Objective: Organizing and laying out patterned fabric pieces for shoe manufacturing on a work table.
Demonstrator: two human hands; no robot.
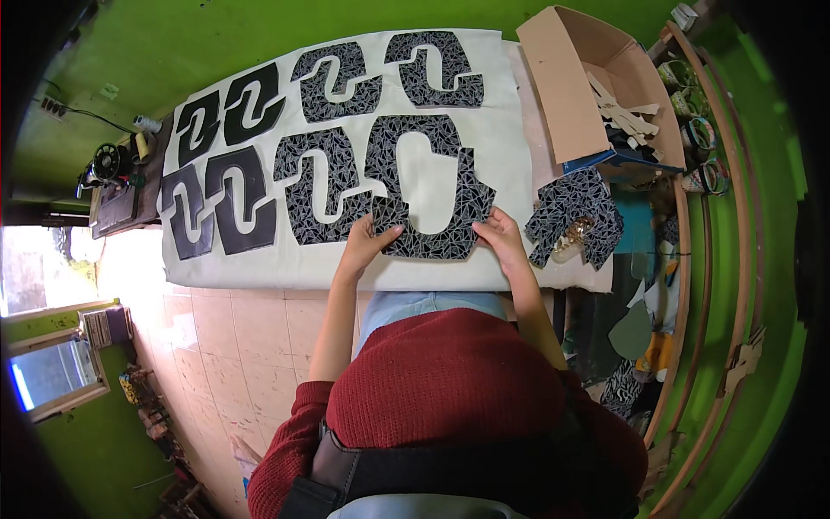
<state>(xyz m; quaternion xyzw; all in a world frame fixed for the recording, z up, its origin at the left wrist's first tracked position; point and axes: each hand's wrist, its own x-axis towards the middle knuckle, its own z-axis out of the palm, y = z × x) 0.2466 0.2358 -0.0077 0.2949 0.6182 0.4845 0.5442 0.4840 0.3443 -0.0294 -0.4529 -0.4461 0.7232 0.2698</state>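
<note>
Two hands work at one white-covered surface (303, 270), and one cardboard box (562, 86) at its far right corner serves as the landmark. The left hand (369, 242) has thumb and fingers pinched on the left arm of one U-shaped piece (437, 246), black with a pale web of lines; the right hand (498, 233) is clamped on the same piece's right edge. This piece is left of the box and nearer to the person, with one arch of matching pattern (432, 124) just beyond it; whether the two overlap cannot be told. Counted with that pair as one, eight curled shapes lie in two rows of four left of the box: four patterned shapes (316, 143) closest to it, then, farthest left of it, two plain black shapes (266, 80) and two dark grey shapes (257, 177). Whether each is one part or two nested cannot be told. On the near side of the box lies one patterned heap (571, 195) with a shiny, gold-toned object (571, 240) against it. Inside the box are several pale strips (631, 119), too jumbled to count; its near lower edge bears one blue area, any marking there too small to read
</note>
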